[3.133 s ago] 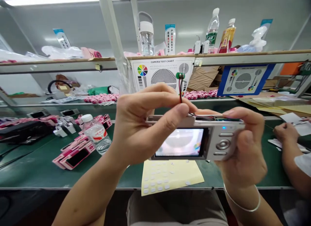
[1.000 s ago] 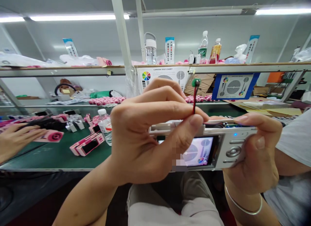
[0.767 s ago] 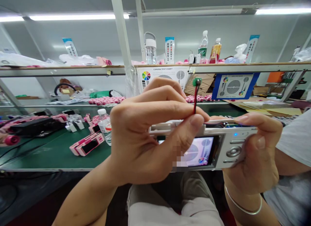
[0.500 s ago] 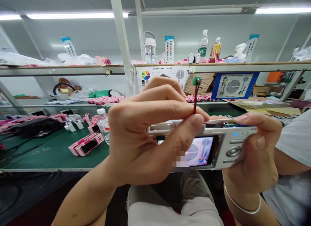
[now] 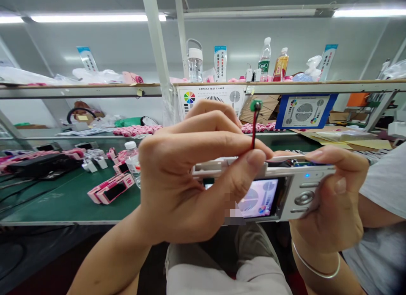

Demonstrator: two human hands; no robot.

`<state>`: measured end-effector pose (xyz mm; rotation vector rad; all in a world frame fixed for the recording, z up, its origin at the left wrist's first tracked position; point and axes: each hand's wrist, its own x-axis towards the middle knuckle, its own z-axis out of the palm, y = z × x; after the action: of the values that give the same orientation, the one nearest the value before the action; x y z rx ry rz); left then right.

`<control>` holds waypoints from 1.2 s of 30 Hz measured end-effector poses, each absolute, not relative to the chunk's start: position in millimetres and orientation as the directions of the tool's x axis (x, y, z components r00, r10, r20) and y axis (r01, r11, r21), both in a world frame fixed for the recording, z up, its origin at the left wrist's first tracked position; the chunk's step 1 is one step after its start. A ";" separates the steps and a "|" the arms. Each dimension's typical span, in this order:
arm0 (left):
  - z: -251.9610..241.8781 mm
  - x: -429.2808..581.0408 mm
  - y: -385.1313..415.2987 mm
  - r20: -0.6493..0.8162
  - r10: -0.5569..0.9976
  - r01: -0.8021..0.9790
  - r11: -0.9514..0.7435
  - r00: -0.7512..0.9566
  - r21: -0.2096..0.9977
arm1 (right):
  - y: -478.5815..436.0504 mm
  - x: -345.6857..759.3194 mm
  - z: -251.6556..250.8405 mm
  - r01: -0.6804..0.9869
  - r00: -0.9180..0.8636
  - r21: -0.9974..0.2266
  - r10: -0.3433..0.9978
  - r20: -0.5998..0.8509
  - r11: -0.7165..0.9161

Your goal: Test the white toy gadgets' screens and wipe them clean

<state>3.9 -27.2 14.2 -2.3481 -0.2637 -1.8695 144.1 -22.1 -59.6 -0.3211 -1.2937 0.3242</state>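
A white digital camera with its top edge opened up hangs over my lap. Its lit screen shows a test chart, and a blue light glows beside the buttons. My right hand grips the camera's right end, fingers along the top and thumb at the back. In front of its left part, my left hand pinches a red and black wire pair between thumb and forefinger. A small round green part stands up at the wires' tip. The camera's left part is mostly hidden behind my left hand.
Pink cameras lie on the green bench, near a water bottle and a black device. Ahead, a camera test chart hangs below the shelf. A person's sleeve is close on the right.
Both hands keep their hold on the camera and wires, almost still. The background has shifted very slightly left with the view.
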 end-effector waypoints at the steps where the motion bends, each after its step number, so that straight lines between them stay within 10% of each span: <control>1: 14.1 3.2 -26.5 0.974 0.058 0.212 -0.977 0.217 0.011 | -22.9 142.7 -57.9 -0.079 0.283 -0.365 0.372 0.884 0.927; 22: -1.0 -0.5 18.8 0.949 0.179 0.169 -0.976 0.258 0.138 | 11.5 148.4 -66.7 -0.200 0.236 -0.426 0.465 0.853 0.882; 32: -53.1 -13.0 139.3 0.730 0.607 0.210 -0.794 0.314 0.570 | 112.7 164.6 -105.9 -0.313 0.117 -0.738 0.796 0.594 0.597; 36: -113.0 -21.0 197.0 0.622 0.608 0.392 -0.794 0.493 0.465 | 171.4 172.3 -148.4 -0.346 0.137 -0.776 0.847 0.514 0.527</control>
<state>-21.0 197.0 -113.0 -2.9341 -1.0053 -1.4072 172.3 171.4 -148.4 -0.5480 -1.1220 0.9284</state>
